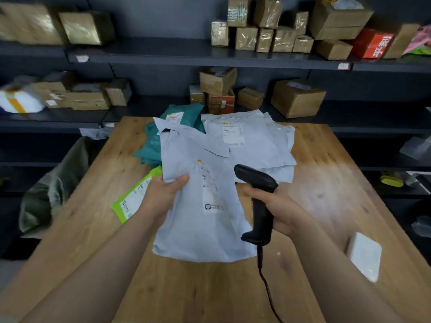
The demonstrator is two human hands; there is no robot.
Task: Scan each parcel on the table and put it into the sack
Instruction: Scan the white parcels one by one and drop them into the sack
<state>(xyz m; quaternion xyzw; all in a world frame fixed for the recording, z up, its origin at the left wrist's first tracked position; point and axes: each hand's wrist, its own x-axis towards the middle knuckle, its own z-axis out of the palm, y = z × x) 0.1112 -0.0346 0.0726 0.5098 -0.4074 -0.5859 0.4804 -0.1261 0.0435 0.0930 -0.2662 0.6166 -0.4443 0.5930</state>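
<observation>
over the middle of the wooden counter (210, 294), in the head view, the left hand (161, 194) holds a pale grey parcel (198, 229) by its left edge. the thumb lies on top and the rest is tucked underneath, so that hand is clamped on the soft bag. i cannot tell whether the bag's near end rests on the wood or hangs just above it. its label (210, 183) faces up.

the right hand (279, 206) has its fingers (248, 193) wrapped tight round the grip of a black scanner (258, 183). the scanner's head sits just right of the label, and its cord (265, 280) trails toward me.

more grey parcels (251, 141) and some teal parcels (151, 145) are heaped at the far side. a green parcel (133, 199) lies partly under the left wrist. the olive sack (46, 190) slumps against the counter's left edge, and a white box (363, 255) sits well off to the right.

as i see it, the scan is the step in hand, and several things could go wrong:
- the bag is limp and creased, so a fold across the barcode could block the read.
- the scanner head looks aimed past the label rather than at it.
- the cord could catch the bag's corner on the swing left.
- the sack's mouth sags, so a one-handed drop might slide to the floor.
- the left arm could drag the green parcel off the edge.
</observation>
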